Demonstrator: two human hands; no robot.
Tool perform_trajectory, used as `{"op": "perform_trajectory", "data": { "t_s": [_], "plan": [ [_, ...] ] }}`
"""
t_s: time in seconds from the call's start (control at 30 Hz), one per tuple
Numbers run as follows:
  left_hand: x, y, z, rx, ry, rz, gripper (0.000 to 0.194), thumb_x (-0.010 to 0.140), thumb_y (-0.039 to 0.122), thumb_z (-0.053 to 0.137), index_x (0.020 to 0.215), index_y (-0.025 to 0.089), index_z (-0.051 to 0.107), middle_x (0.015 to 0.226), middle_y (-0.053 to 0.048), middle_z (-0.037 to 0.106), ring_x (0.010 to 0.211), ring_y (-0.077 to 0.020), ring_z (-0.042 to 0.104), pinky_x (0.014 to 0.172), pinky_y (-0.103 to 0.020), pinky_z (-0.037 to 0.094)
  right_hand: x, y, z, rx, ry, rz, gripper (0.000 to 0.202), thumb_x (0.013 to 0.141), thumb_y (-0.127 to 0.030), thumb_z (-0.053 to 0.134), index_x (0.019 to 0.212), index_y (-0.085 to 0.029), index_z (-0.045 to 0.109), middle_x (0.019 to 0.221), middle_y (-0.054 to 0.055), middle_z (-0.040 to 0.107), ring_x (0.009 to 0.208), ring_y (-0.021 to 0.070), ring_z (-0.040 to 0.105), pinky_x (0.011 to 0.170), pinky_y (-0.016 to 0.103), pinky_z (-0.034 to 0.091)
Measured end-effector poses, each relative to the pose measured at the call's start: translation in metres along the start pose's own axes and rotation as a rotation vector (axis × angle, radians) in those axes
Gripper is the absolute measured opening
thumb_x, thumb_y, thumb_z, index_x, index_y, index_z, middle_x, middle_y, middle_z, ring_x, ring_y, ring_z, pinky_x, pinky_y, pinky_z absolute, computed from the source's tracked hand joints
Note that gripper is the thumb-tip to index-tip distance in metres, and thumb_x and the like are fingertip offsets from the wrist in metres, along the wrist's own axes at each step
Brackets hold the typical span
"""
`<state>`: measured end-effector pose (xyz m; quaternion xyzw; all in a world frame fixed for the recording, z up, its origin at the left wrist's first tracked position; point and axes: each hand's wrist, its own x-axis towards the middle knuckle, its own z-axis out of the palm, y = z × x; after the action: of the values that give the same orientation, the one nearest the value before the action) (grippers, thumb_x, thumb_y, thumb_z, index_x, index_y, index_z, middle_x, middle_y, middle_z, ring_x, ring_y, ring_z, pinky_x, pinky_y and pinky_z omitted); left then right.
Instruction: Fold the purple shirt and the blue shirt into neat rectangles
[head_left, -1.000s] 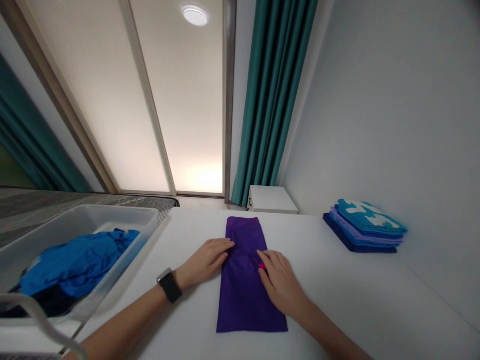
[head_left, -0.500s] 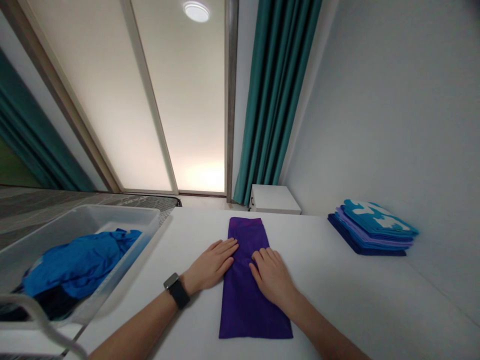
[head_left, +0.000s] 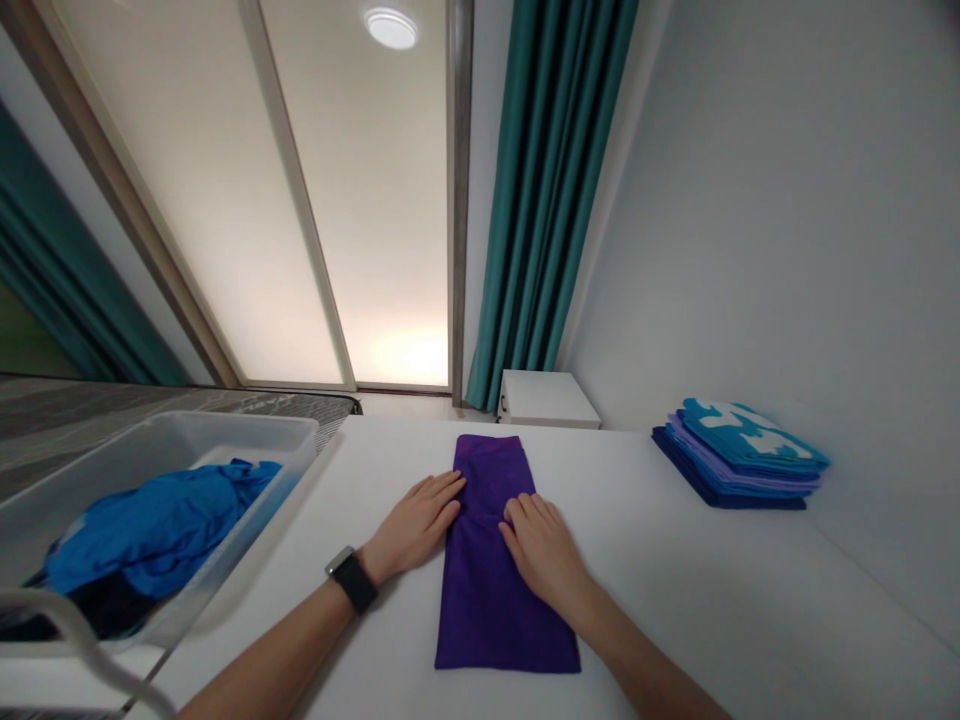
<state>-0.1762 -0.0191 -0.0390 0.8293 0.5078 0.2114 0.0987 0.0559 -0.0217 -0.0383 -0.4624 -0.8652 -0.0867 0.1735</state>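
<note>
The left hand [head_left: 416, 525], fingers extended and pressing lightly, touches the left edge of the flat, dark-purple folded cloth [head_left: 484, 610], which lies between both hands and looks light, soft and easily creased. The right hand [head_left: 546, 552] rests on its right side with fingers curled, whether pinching fabric I cannot tell; the near corners, closer to the body than either hand, would offer the surest hold.

The right hand [head_left: 545, 555] hides part of the purple cloth [head_left: 495, 615].

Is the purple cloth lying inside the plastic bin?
No, the purple cloth lies flat on the white table, to the right of the bin.
</note>
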Motion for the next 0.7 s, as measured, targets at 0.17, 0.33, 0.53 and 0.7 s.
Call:
{"op": "perform_trajectory", "data": {
  "t_s": [0.17,0.33,0.53,0.7],
  "plan": [
    [-0.003,0.009,-0.010,-0.055,0.107,-0.068,0.035,0.100,0.033,0.033,0.109,0.020,0.065,0.109,-0.008,0.067,0.104,-0.0223,0.058,0.093,-0.041,0.044,0.001,0.001,0.002,0.014,-0.001,0.002,0.009,0.095,-0.020,0.049,0.086,-0.021,0.051,0.089,0.004,0.059,0.083,0.0211,0.052,0.074,0.033,0.036],
    [-0.004,0.017,-0.009,-0.086,0.069,-0.156,0.027,0.096,0.036,0.043,0.094,0.022,0.065,0.091,-0.004,0.067,0.090,-0.0218,0.058,0.084,-0.039,0.040,0.002,-0.001,0.003,-0.002,-0.006,0.008,0.010,0.096,-0.020,0.049,0.087,-0.021,0.052,0.090,0.005,0.061,0.083,0.0212,0.053,0.075,0.033,0.036],
    [0.000,0.022,-0.006,-0.046,0.025,-0.194,0.014,0.090,0.031,0.054,0.087,0.023,0.065,0.085,-0.001,0.066,0.087,-0.0210,0.057,0.080,-0.036,0.035,0.003,0.003,0.003,0.081,-0.025,0.056,0.005,0.094,-0.019,0.051,0.089,-0.021,0.053,0.089,0.003,0.062,0.085,0.0219,0.055,0.076,0.034,0.036],
    [0.000,0.020,-0.005,-0.040,0.020,-0.207,0.015,0.091,0.026,0.051,0.085,0.023,0.065,0.084,-0.001,0.066,0.087,-0.0209,0.057,0.079,-0.036,0.034,-0.002,0.026,0.004,0.131,-0.039,0.119,0.008,0.092,-0.015,0.052,0.095,-0.022,0.056,0.093,0.003,0.063,0.090,0.0216,0.056,0.080,0.034,0.037]
  ]
}}
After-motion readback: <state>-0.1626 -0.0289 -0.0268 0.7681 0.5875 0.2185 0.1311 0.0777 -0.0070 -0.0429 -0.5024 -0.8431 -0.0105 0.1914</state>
